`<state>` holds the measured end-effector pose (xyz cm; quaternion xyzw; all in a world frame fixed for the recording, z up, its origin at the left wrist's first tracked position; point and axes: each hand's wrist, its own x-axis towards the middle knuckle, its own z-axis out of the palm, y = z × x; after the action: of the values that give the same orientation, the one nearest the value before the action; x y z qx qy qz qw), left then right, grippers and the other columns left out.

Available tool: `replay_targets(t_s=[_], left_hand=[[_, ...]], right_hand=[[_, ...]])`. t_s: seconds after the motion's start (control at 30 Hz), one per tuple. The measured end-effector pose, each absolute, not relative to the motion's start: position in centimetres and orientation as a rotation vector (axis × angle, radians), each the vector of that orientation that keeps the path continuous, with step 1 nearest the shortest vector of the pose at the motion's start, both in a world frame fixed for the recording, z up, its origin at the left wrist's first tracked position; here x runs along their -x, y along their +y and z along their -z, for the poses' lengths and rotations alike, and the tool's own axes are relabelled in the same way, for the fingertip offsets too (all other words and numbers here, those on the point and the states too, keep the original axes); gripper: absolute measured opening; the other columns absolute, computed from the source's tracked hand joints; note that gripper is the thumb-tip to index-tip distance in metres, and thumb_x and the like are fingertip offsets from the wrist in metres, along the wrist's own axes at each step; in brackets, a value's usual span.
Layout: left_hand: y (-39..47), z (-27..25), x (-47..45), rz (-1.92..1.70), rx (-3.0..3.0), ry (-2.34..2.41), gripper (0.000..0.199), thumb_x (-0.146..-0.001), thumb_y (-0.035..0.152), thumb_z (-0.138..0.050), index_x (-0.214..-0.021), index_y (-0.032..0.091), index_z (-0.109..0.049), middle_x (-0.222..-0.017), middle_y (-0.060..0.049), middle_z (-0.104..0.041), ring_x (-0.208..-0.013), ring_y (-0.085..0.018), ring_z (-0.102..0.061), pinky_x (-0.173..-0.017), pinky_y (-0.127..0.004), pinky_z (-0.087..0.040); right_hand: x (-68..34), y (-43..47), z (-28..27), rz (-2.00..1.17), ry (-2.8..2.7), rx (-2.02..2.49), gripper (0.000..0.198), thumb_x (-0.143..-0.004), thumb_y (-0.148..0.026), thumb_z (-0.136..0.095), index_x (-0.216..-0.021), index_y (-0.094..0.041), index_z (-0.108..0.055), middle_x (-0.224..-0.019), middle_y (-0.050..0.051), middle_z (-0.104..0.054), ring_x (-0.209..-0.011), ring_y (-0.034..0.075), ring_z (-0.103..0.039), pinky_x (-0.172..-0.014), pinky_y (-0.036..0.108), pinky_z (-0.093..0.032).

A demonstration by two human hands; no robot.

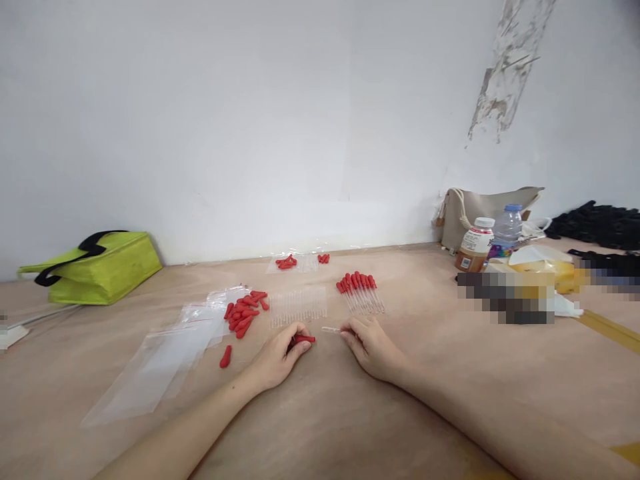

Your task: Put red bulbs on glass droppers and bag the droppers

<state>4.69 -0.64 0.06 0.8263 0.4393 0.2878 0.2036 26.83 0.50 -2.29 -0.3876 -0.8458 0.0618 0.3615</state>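
My feed gives me soft, even light across the wall (250, 133), faint glare on the bags (173, 353), pixel blocks (505, 299) rightward.

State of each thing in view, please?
Left hand: closed on red bulb
Right hand: pinching clear tube, no bulb fitted
Red bulb pile: loose, unfitted
Row of tubes: no bulbs
Grouped tubes: bulbs fitted
Zip bags: flat, overlapping
Brown bottle: capped, upright
Clear bottle: capped, upright
Lime bag, beige bag: open or shut unclear

rubber bulbs (243, 314): red | tubes (299, 306): colourless | bag (113, 270): lime green | strap (91, 244): black | tabletop (280, 427): tan
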Motion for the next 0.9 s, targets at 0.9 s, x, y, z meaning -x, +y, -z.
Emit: replay_targets(t_s=[0.9], left_hand=[[-1.4,-0.3,-5.9,-0.725,-2.278,1.184,0.022,-0.086,0.030,-0.042,-0.083,0.019,-0.061,-0.075,0.001,-0.061,-0.071,-0.014,-0.054,-0.064,-0.023,-0.041]], right_hand=[[-27.0,0.9,2.1,0.001,-2.338,0.877,0.016,-0.084,-0.019,-0.044,-0.082,-0.021,-0.060,-0.075,0.000,-0.064,-0.067,0.010,-0.053,-0.067,0.029,-0.023]])
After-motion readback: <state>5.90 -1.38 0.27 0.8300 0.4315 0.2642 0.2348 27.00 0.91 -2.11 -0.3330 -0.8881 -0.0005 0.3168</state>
